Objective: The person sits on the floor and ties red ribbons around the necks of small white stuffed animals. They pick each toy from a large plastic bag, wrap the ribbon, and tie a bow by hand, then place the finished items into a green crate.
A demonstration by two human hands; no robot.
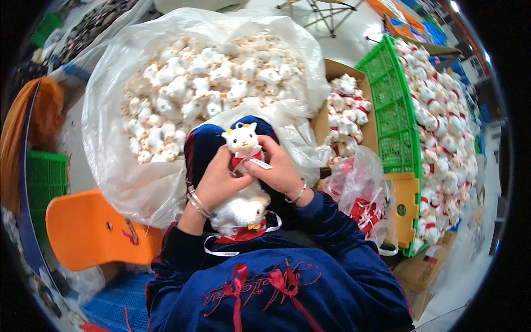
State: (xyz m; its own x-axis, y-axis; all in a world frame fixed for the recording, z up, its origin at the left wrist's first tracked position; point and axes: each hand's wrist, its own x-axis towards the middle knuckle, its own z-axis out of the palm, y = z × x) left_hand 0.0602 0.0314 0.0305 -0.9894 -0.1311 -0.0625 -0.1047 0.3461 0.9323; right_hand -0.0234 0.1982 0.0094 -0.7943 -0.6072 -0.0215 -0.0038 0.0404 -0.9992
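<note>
Above my lap I hold a small white plush toy (pixel 242 139) upright, its head and little horns showing between my hands. My left hand (pixel 220 180) is closed round its left side. My right hand (pixel 281 172) grips the other side, with a white tag (pixel 260 164) by its thumb. Red cloth with a pale pink bow (pixel 252 153) sits at the toy's neck; my fingers partly cover it. Below, more white plush (pixel 241 210) rests on my lap, over red cloth (pixel 240 237) and white ribbon (pixel 222 253).
Ahead lies a big clear plastic bag (pixel 105 110) full of plush toys. To the right stand a cardboard box (pixel 369 105) of red-trimmed toys, a bag of red pieces (pixel 362 213) and a green crate (pixel 390 105). An orange chair (pixel 83 227) holds a small tool at left.
</note>
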